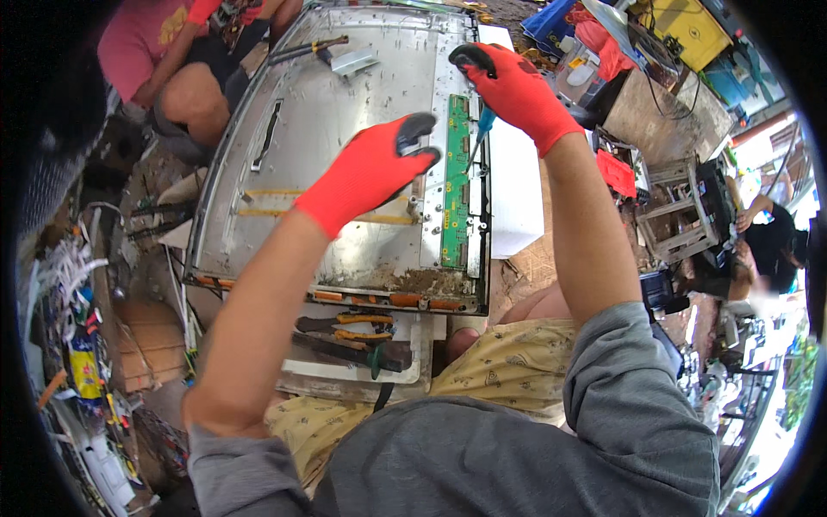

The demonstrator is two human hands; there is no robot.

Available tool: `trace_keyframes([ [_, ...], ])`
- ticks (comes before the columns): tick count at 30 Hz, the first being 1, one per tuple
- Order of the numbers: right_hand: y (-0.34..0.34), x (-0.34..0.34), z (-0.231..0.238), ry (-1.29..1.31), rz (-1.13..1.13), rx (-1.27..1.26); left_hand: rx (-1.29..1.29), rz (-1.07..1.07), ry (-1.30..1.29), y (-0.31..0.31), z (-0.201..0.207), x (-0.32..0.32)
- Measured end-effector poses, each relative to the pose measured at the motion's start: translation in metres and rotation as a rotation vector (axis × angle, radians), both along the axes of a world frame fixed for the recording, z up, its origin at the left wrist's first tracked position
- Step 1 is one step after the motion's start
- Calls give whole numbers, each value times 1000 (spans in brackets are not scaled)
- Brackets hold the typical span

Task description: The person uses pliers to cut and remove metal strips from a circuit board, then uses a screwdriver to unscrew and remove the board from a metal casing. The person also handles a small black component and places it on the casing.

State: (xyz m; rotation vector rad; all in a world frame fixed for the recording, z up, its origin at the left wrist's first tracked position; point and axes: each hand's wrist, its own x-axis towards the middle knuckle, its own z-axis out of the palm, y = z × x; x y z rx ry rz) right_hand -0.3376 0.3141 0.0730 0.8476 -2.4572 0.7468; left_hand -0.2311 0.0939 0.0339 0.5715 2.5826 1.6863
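Note:
A large flat metal panel (345, 95), probably the back of a flat screen, lies in front of me. A long green circuit board (455, 185) is fixed along its right side. My right hand (517, 95), in a red glove with black fingertips, grips a screwdriver (487, 119) with a teal handle; its thin shaft slants down toward the board's right edge. My left hand (375, 168), gloved alike, hovers just left of the board. Its fingers are curled, with a gap between thumb and fingertips; nothing I can make out is held there.
Pliers or cutters (306, 50) and a bent metal piece (353, 62) lie on the panel's far part. Nearer me, orange-handled tools (362, 327) rest in a tray. White foam (517, 198) stands right of the panel. Another person (164, 69) sits at far left; scrap surrounds us.

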Motion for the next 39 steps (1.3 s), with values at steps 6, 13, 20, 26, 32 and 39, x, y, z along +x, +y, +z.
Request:
trace_keyframes([
  [6,37,-12,-11,-26,25,-151,15,-70,-72,84,-4,-66],
  [13,29,-5,-7,-127,73,-146,22,18,-62,98,-20,-80],
  [20,26,-5,-8,-160,6,-71,-249,190,204,108,-18,-82],
  [26,27,-9,0,-215,1,16,-173,148,402,108,-29,-94],
  [32,34,-9,-7,-220,60,-43,-43,53,-26,94,-14,-87],
  [39,39,20,12,-143,-198,183,-304,171,261,109,-11,-89],
])
